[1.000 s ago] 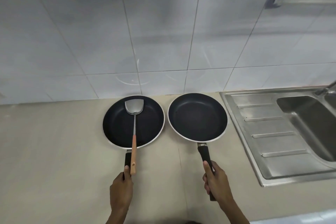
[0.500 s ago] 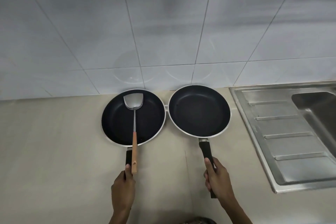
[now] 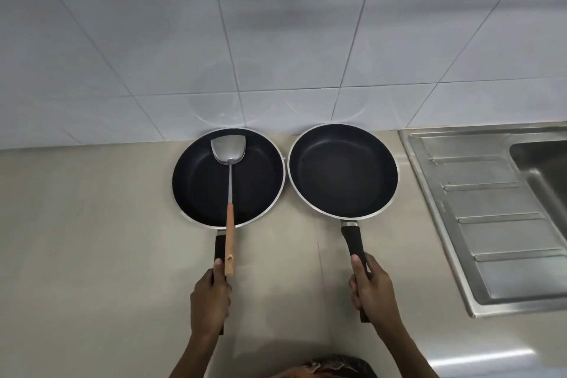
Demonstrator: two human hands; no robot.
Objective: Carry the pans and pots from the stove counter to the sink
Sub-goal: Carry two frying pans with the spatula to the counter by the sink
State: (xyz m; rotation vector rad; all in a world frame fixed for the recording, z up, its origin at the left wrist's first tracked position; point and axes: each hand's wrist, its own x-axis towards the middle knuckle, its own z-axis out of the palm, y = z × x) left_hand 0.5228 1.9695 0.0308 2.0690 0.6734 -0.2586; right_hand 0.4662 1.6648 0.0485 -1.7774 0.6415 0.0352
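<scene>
Two black non-stick frying pans sit side by side on the beige counter, rims almost touching, against the tiled wall. The left pan (image 3: 199,184) has a steel spatula with a wooden handle (image 3: 229,202) lying across it. My left hand (image 3: 210,301) is wrapped around the left pan's black handle. The right pan (image 3: 342,170) holds nothing inside. My right hand (image 3: 372,288) grips its black handle near the end. The steel sink (image 3: 540,163) lies at the far right, its basin partly cut off by the frame edge.
A ribbed steel drainboard (image 3: 491,218) lies between the right pan and the basin. White wall tiles (image 3: 276,40) rise directly behind the pans. Bare beige counter (image 3: 86,239) stretches to the left.
Both hands keep their grip on the pan handles. The view has shifted, so the pans appear further back toward the wall and the sink further right; the right pan looks slightly raised.
</scene>
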